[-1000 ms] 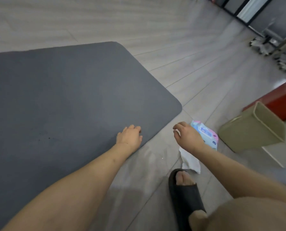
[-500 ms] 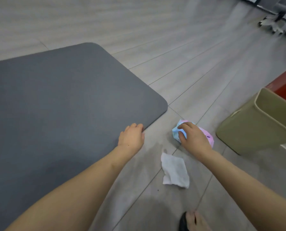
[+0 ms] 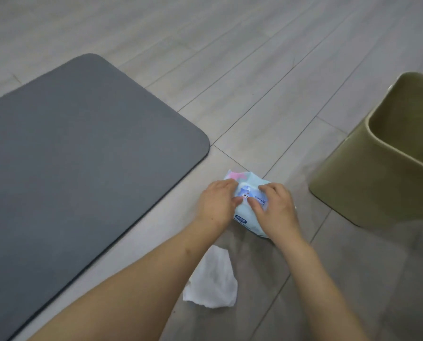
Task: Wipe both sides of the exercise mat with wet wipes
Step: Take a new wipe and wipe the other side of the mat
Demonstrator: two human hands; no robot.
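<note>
A dark grey exercise mat [image 3: 77, 153] lies flat on the floor at the left. To its right sits a light blue and pink pack of wet wipes [image 3: 248, 190] on the floor. My left hand [image 3: 216, 203] grips the pack's left side with curled fingers. On the pack's right side my right hand [image 3: 274, 207] holds on, fingers curled over its top and thumb near the middle flap. A crumpled white wipe [image 3: 214, 279] lies loose on the floor below my hands.
An olive green bin [image 3: 377, 173] stands on the floor at the right, close to the pack. Pale wooden floorboards [image 3: 230, 70] stretch beyond the mat.
My left hand has left the mat's edge and moved right onto the wipes pack. The right hand stays on the pack. The view has shifted right, towards the bin.
</note>
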